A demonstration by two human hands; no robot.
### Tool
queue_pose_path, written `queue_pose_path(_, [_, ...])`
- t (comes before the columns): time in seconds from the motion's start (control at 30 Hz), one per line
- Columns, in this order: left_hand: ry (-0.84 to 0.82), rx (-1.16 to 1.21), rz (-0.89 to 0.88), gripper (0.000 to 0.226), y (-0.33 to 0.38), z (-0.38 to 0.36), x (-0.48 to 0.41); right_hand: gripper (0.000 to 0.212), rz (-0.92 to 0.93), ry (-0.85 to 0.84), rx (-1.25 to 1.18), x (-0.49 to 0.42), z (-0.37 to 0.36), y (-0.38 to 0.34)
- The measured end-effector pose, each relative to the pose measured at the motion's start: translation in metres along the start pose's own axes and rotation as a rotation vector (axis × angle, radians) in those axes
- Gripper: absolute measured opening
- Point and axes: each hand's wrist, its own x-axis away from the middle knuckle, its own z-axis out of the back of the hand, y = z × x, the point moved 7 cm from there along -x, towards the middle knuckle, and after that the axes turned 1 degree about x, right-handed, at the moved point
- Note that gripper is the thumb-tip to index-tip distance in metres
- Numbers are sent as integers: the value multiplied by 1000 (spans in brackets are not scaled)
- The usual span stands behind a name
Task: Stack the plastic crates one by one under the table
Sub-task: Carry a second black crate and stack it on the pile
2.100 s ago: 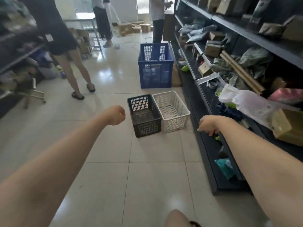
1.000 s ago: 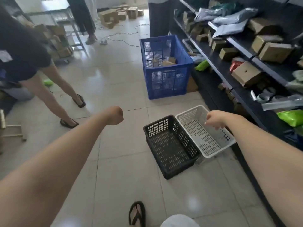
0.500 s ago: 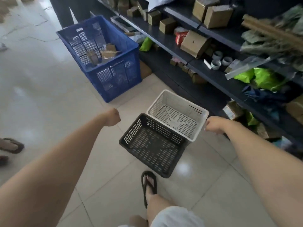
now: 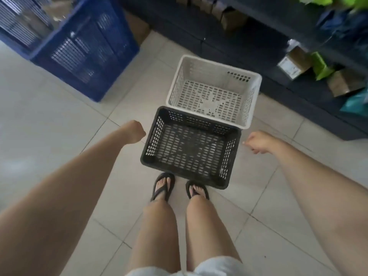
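**Black crate (image 4: 189,148) and white crate (image 4: 211,96) on floor by dark shelf (image 4: 229,46)**

Both upright, mouths up, nothing inside. Long axes run roughly along the shelf front, long sides touching. White crate lies between its neighbour and the shelf. Surface: pale tiled floor (image 4: 59,126). Blue crate (image 4: 89,50) stands farther along the shelf.

Left hand (image 4: 136,131) fisted, empty, just off one short end. Right hand (image 4: 260,141) loosely curled, empty, off the other.

Versus 0.5 s ago: view now straight down, and both sandalled feet (image 4: 162,186) stand at the side away from the shelf.
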Motion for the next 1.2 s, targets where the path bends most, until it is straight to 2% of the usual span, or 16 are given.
queue_pose_path(0.07, [-13,27,11,33,-18,-35,-55,23,-77,9,-38,-43,-34,9])
queue_pose_path(0.13, [44,51,57,40,-44,-67,-110,16,-158,12,-125,-92,-75,20])
queue_pose_path(0.23, [88,-12,118,53,-89,-121,-192,52,-273,-7,-226,-167,-146,46])
queue_pose_path(0.3, [75,19,157,63,-113,-158,-238,60,-393,38,-390,-203,-188,70])
queue_pose_path(0.37, [-17,219,170,72,-125,-196,-273,48,-511,183,-541,-228,-211,99])
queue_pose_path(0.43, [-56,449,217,55,-131,-218,-293,28,-552,314,-681,-243,-220,120])
queue_pose_path(0.5, [-23,505,275,34,-134,-216,-304,24,-575,339,-818,-247,-221,125])
queue_pose_path(0.6, [-42,511,309,29,-130,-199,-292,32,-569,326,-861,-228,-210,116])
queue_pose_path(0.87, [-55,549,258,28,-109,-82,-177,29,-533,338,-926,-94,-118,78])
queue_pose_path(0.97, [-60,582,205,27,-85,-19,-119,26,-489,369,-970,-30,-75,65])
queue_pose_path(1.07, [-79,567,108,14,-50,47,-60,24,-486,436,-982,37,-27,64])
queue_pose_path(1.17, [-105,448,-24,22,0,104,-13,10,-485,463,-982,100,17,77])
queue_pose_path(1.2, [-107,401,-72,26,21,119,2,13,-486,491,-995,122,31,86])
